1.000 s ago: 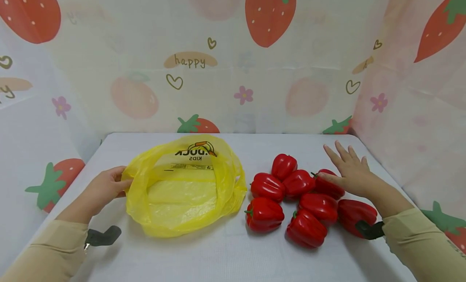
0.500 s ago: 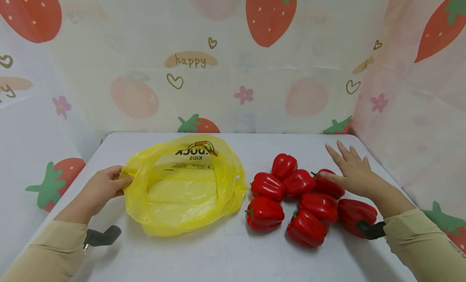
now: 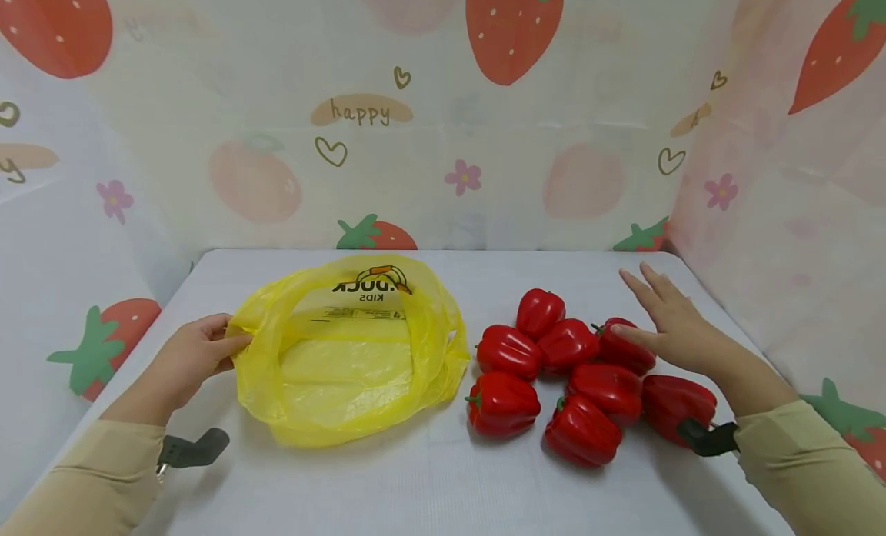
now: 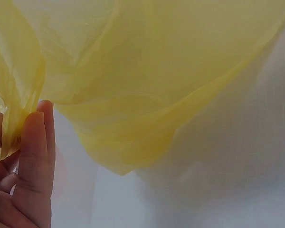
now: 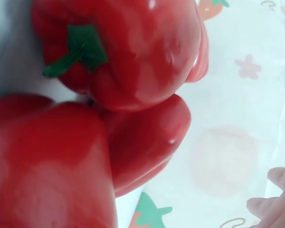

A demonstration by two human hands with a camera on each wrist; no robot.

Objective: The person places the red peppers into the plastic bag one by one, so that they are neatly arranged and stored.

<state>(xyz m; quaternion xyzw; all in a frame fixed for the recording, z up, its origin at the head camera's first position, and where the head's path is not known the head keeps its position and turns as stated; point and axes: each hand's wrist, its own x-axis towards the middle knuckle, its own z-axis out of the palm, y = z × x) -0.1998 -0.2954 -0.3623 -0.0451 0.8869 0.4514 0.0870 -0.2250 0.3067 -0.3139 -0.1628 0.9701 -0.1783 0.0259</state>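
Note:
A yellow plastic bag (image 3: 346, 367) lies on the left of the table with its mouth spread wide towards me. My left hand (image 3: 197, 359) pinches the left edge of that mouth; in the left wrist view the gathered film (image 4: 14, 95) sits between thumb and fingers. On the right, several red bell peppers (image 3: 584, 432) are grouped close together. Above the right side of the group is my right hand (image 3: 674, 324), fingers straight and spread, holding nothing. The right wrist view shows one pepper (image 5: 128, 52) with a green stem up close, and fingertips (image 5: 280, 178) at the right edge.
The table (image 3: 429, 490) has a white cover. A strawberry-printed cloth (image 3: 498, 167) stands behind it and along both sides. A black wrist mount (image 3: 196, 449) juts from the left sleeve, and another mount (image 3: 707, 437) from the right sleeve.
My left hand has drawn the bag's left edge slightly outward to the left. The right hand has shifted slightly right over the peppers, its fingers turning a little. The peppers lie as before.

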